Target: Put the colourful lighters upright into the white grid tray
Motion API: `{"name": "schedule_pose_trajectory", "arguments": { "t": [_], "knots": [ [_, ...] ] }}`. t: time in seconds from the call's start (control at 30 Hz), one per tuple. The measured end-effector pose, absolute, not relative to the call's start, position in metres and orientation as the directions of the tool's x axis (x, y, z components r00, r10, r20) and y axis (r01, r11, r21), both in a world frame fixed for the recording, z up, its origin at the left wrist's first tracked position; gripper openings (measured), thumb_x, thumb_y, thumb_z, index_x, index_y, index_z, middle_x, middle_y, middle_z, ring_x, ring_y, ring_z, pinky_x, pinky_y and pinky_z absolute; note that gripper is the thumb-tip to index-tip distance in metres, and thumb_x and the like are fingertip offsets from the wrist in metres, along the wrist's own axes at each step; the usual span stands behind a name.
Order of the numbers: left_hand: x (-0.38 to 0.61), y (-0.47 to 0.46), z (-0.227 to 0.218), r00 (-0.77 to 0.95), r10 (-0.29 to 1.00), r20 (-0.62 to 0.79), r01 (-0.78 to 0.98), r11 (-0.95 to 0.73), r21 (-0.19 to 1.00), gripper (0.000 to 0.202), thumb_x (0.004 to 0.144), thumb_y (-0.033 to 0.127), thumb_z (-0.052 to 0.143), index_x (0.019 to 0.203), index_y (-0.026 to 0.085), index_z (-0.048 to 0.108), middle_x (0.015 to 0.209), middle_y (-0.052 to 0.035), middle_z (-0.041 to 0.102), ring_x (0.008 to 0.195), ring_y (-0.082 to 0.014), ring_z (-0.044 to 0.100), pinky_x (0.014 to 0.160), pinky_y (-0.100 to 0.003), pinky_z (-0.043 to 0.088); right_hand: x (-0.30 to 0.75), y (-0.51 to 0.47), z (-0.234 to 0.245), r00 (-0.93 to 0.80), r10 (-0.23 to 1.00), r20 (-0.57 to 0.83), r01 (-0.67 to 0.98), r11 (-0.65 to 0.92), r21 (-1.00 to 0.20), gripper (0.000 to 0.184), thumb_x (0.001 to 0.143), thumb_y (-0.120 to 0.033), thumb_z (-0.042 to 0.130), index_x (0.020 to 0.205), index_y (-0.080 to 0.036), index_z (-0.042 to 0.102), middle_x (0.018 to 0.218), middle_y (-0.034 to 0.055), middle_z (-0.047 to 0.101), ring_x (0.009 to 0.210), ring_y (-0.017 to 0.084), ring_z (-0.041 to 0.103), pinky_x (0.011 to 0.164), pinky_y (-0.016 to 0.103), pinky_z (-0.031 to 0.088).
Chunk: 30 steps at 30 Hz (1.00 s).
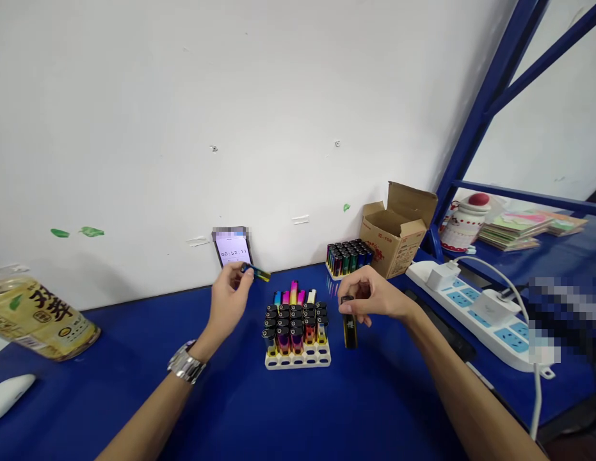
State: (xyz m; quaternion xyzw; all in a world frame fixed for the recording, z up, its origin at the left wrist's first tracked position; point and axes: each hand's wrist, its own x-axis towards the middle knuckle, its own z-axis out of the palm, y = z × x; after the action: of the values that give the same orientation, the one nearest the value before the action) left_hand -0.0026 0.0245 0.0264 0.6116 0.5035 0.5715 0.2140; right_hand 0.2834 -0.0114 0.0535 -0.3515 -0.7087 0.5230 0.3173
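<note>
– Fingers of the left hand (225,298): how do they stand?
– Pinched together on the dark end of a lighter (262,275), which tilts, its yellow end pointing right and a little down, beside the phone (231,246) as seen here.
– And the right hand (372,293)?
– Clamped too. Its thumb presses the top of a second lighter (350,330), hanging nearly upright below the grip, just right of the tray (298,365). I can't tell whether its foot touches the table (278,416).
– So the tray sits between the hands?
– Yes. Lighters (283,341) stand in it, and open holes show along its front edge.
– What's hard to make out?
– The left hand covers the phone's lower edge, and the right hand hides a corner of the rear rack (348,259). Bottle (43,317) and mouse (12,394) are cut off at the left. Blurred squares mask one end of the power strip (470,314).
</note>
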Motion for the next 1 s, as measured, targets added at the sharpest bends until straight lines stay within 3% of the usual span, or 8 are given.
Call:
{"name": "schedule_pose_trajectory", "arguments": {
  "t": [0.13, 0.2, 0.27, 0.37, 0.63, 0.77, 0.9, 1.0],
  "knots": [
    [0.006, -0.011, 0.082, -0.005, 0.821, 0.571, 0.383, -0.526, 0.760, 0.024, 0.079, 0.039, 0.057, 0.094, 0.020, 0.058, 0.077, -0.0003, 0.061, 0.068, -0.0144, 0.057, 0.064, -0.025, 0.046, 0.272, -0.012, 0.052, -0.586, 0.809, 0.038, 0.224, 0.207, -0.952, 0.030, 0.066, -0.036, 0.075, 0.075, -0.014, 0.057, 0.049, -0.0010, 0.061, 0.037, 0.012, 0.056, 0.037, 0.019, 0.041],
    [0.014, -0.031, 0.096, 0.231, 0.844, 0.483, 0.437, -0.534, 0.724, 0.024, 0.079, 0.040, 0.056, 0.093, 0.020, 0.062, 0.075, -0.0015, 0.063, 0.065, -0.0152, 0.057, 0.061, -0.026, 0.046, 0.267, -0.013, 0.051, -0.599, 0.801, 0.009, 0.263, 0.207, -0.942, 0.029, 0.066, -0.035, 0.075, 0.076, -0.014, 0.057, 0.049, -0.0009, 0.062, 0.039, 0.012, 0.058, 0.038, 0.018, 0.041],
    [0.023, -0.044, 0.098, 0.505, 0.807, 0.307, 0.516, -0.567, 0.642, 0.024, 0.082, 0.038, 0.055, 0.095, 0.023, 0.066, 0.079, -0.0025, 0.065, 0.066, -0.0161, 0.057, 0.060, -0.026, 0.045, 0.264, -0.013, 0.050, -0.606, 0.795, -0.021, 0.298, 0.202, -0.933, 0.029, 0.065, -0.034, 0.075, 0.076, -0.015, 0.057, 0.049, -0.0010, 0.062, 0.041, 0.013, 0.059, 0.039, 0.018, 0.040],
    [0.035, -0.049, 0.085, 0.674, 0.725, 0.141, 0.575, -0.635, 0.516, 0.024, 0.087, 0.035, 0.050, 0.102, 0.027, 0.067, 0.085, -0.0031, 0.065, 0.074, -0.0180, 0.058, 0.065, -0.027, 0.045, 0.263, -0.014, 0.050, -0.614, 0.788, -0.043, 0.315, 0.195, -0.929, 0.031, 0.063, -0.036, 0.077, 0.072, -0.016, 0.056, 0.049, -0.0005, 0.062, 0.044, 0.015, 0.061, 0.039, 0.018, 0.040],
    [0.042, -0.046, 0.070, 0.721, 0.690, 0.061, 0.626, -0.687, 0.369, 0.020, 0.089, 0.027, 0.046, 0.099, 0.022, 0.063, 0.091, -0.0050, 0.057, 0.085, -0.0194, 0.054, 0.070, -0.029, 0.044, 0.262, -0.014, 0.047, -0.624, 0.780, -0.048, 0.262, 0.151, -0.953, 0.043, 0.055, -0.040, 0.083, 0.061, -0.016, 0.047, 0.054, 0.0013, 0.064, 0.049, 0.016, 0.064, 0.040, 0.018, 0.044],
    [0.042, -0.048, 0.075, 0.711, 0.699, 0.072, 0.641, -0.687, 0.342, 0.010, 0.087, 0.026, 0.049, 0.092, 0.021, 0.057, 0.087, -0.0025, 0.055, 0.081, -0.0179, 0.051, 0.068, -0.028, 0.042, 0.260, -0.016, 0.047, -0.632, 0.774, -0.048, 0.253, 0.148, -0.956, 0.040, 0.060, -0.038, 0.080, 0.060, -0.017, 0.046, 0.054, -0.0001, 0.063, 0.049, 0.015, 0.064, 0.039, 0.017, 0.043],
    [0.038, -0.038, 0.076, 0.642, 0.746, 0.177, 0.650, -0.652, 0.392, 0.019, 0.090, 0.035, 0.044, 0.085, 0.021, 0.055, 0.082, -0.0011, 0.056, 0.078, -0.0167, 0.052, 0.068, -0.028, 0.041, 0.259, -0.016, 0.046, -0.633, 0.773, -0.043, 0.268, 0.167, -0.949, 0.037, 0.063, -0.037, 0.077, 0.060, -0.017, 0.046, 0.056, 0.0002, 0.064, 0.051, 0.015, 0.065, 0.040, 0.017, 0.044],
    [0.027, -0.017, 0.067, 0.458, 0.847, 0.270, 0.694, -0.530, 0.487, 0.028, 0.091, 0.039, 0.039, 0.084, 0.021, 0.058, 0.077, -0.0005, 0.059, 0.071, -0.0160, 0.053, 0.063, -0.027, 0.040, 0.258, -0.017, 0.046, -0.636, 0.771, -0.041, 0.276, 0.177, -0.945, 0.035, 0.065, -0.033, 0.076, 0.060, -0.017, 0.045, 0.060, 0.0012, 0.066, 0.051, 0.014, 0.065, 0.040, 0.017, 0.044]
  ]
}}
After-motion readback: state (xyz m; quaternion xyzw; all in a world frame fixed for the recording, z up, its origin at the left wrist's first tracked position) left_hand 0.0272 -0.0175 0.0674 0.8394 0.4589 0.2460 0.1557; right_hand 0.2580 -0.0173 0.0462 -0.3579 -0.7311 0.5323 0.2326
